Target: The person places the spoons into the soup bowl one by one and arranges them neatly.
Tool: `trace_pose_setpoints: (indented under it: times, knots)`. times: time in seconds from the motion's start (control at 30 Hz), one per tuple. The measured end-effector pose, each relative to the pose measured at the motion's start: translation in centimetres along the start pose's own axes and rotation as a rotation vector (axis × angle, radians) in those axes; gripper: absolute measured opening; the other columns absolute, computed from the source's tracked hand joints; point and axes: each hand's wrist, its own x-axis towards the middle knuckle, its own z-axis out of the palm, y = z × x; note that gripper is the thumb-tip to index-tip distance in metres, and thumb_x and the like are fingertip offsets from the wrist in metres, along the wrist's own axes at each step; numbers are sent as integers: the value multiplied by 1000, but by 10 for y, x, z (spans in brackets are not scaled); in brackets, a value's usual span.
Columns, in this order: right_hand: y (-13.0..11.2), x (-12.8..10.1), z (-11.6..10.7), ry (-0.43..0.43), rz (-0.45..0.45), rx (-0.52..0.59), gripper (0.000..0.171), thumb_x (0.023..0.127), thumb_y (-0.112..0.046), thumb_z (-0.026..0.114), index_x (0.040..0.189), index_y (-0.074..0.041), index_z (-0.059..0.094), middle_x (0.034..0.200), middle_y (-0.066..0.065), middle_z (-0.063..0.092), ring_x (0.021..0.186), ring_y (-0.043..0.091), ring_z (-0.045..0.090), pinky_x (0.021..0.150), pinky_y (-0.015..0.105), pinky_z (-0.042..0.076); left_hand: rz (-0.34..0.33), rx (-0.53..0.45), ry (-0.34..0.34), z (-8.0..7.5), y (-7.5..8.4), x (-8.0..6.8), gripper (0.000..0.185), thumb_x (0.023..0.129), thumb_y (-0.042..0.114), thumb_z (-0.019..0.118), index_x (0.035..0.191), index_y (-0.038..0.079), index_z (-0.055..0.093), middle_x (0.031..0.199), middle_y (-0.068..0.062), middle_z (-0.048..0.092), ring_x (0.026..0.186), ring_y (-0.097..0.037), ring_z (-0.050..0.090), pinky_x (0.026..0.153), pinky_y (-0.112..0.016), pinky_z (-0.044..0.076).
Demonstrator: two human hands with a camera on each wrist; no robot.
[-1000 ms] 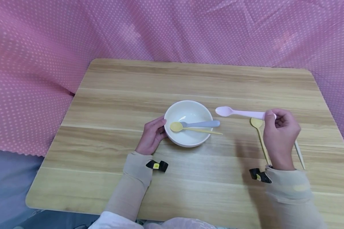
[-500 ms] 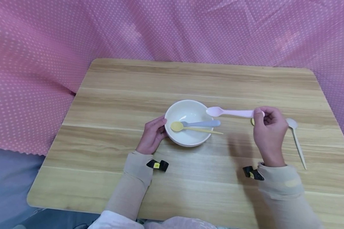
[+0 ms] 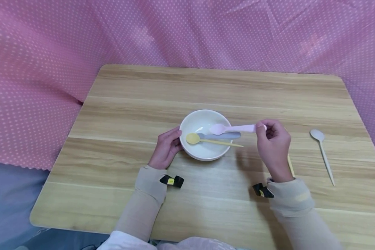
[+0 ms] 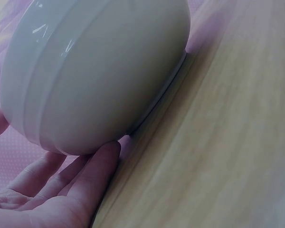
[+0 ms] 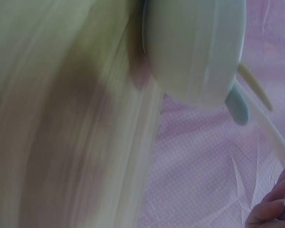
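A white bowl (image 3: 206, 152) stands in the middle of the table. My left hand (image 3: 165, 149) grips its left side, thumb at the rim and fingers against the outer wall below, as the left wrist view shows. Inside lie a yellow spoon (image 3: 192, 138) and a blue-grey spoon (image 3: 225, 135), their handles jutting over the right rim. My right hand (image 3: 275, 149) pinches a pink spoon (image 3: 242, 128) by its handle end. The pink spoon's head is over the bowl and overlaps the blue-grey spoon in the head view.
On the wooden table (image 3: 128, 104), a whitish spoon (image 3: 317, 135) lies at the right. Another yellow spoon (image 3: 290, 166) lies mostly hidden beneath my right hand. A pink dotted cloth (image 3: 187, 34) hangs behind the table and along its sides.
My right hand has moved left with the pink spoon, bringing its head from right of the bowl to over it. The left hand and bowl have stayed in place.
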Motion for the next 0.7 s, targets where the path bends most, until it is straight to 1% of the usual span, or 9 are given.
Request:
trace_pose_setpoints:
  times: [0.23,0.43,0.57,0.7]
  knots:
    - [2,-5,9,-62,3,-12,18,90,-12,58,92,5,63,71,-5,54,59,7,47,52,15,39,4,-11,-4,0,0,0,44,92,14,57,133,0,51,129,-16,57,95,-16,61,76,-27,54]
    - [1,-10,16,-123,9,-39,17,90,-12,60,95,4,65,76,-3,55,63,8,48,55,14,40,7,7,-11,-1,0,-1,43,92,15,56,133,1,51,131,-16,56,97,-17,61,76,-27,54]
    - [0,-11,21,-143,-2,-46,17,89,-11,61,95,4,65,77,4,57,64,8,49,55,14,40,6,13,-12,-1,0,0,44,92,16,56,133,2,51,132,-16,55,99,-17,61,78,-27,54]
    - [1,-12,25,-164,-20,-83,15,88,-10,61,93,4,65,78,9,60,65,9,49,54,14,39,4,8,-12,-1,0,0,43,92,15,56,133,2,51,132,-17,55,99,-18,61,78,-27,54]
